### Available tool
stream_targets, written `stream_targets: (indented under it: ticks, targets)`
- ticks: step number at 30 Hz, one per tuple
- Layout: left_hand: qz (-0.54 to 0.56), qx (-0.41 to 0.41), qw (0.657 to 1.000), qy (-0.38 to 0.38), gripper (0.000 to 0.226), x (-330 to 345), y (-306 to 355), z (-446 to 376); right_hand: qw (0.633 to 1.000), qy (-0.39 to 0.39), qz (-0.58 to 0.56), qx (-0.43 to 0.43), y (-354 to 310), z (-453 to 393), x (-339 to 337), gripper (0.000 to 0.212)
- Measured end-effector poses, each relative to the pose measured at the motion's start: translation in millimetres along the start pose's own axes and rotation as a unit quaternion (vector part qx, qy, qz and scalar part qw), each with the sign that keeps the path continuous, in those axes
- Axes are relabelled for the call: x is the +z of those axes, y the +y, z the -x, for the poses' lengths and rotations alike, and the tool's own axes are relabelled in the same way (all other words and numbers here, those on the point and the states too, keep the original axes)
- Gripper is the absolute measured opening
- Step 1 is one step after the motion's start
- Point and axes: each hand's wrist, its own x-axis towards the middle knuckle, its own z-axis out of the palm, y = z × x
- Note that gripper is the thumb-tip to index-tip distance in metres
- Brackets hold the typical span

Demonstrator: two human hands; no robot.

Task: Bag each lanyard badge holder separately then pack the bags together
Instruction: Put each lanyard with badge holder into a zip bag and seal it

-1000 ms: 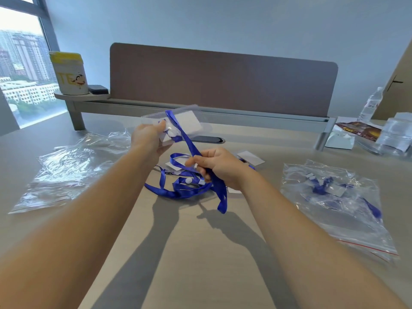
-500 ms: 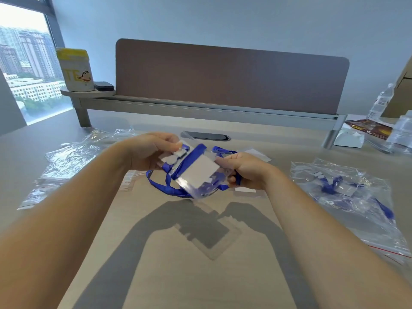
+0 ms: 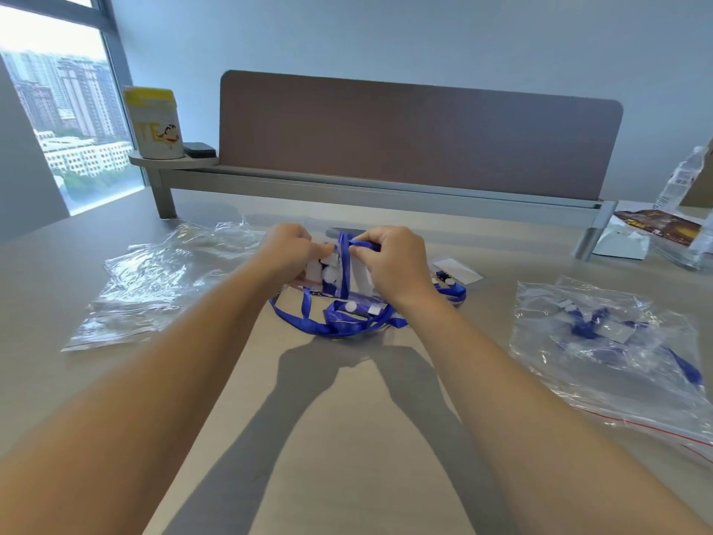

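Lanyard badge holder of clear plastic with a blue ribbon strap (image 3: 344, 273) sits at the centre of the head view, held upright just above the pale wooden table (image 3: 347, 438) between both hands. On its left side the left hand (image 3: 287, 252) is closed, pinching the clear sleeve near its white clips; the right hand (image 3: 389, 260) is curled on the other side, thumb and fingers gripping the strap at the sleeve's top. Below the hands, loose blue ribbon loops (image 3: 347, 322) lie tangled on the table with further clear badge sleeves among them. At the left of the frame lies a flat pile of empty clear zip bags (image 3: 154, 279). At the right edge lies a clear zip bag with a red seal line (image 3: 609, 349), holding blue lanyards and badge sleeves. Behind, a brown desk divider panel (image 3: 420, 133) spans the upper middle, with a yellow-lidded white canister (image 3: 154, 123) on the shelf at its left end.
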Motion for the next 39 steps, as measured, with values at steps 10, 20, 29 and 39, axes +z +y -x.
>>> stream_targets:
  ticks: [10, 20, 29, 39]
  targets:
    - [0.271, -0.114, 0.951, 0.095, 0.007, -36.5, -3.6, 13.0, 0.974, -0.092, 0.119, -0.169, -35.8, 9.2, 31.4, 0.034]
    - [0.330, -0.203, 0.921, 0.035, 0.025, -127.5, -39.7, 15.8, 0.901, 0.012, 0.290, -0.323, -77.9, -4.6, 106.1, 0.026]
    - [-0.126, -0.068, 0.984, 0.106, 0.029, -177.5, -111.8, -13.2, 0.988, 0.002, 0.044, -0.150, -67.6, -27.8, 140.3, 0.027]
    - [-0.482, 0.007, 0.875, 0.038, 0.037, -187.1, -186.6, -36.5, 0.993, -0.011, -0.074, -0.087, -51.3, -27.3, 185.8, 0.025]
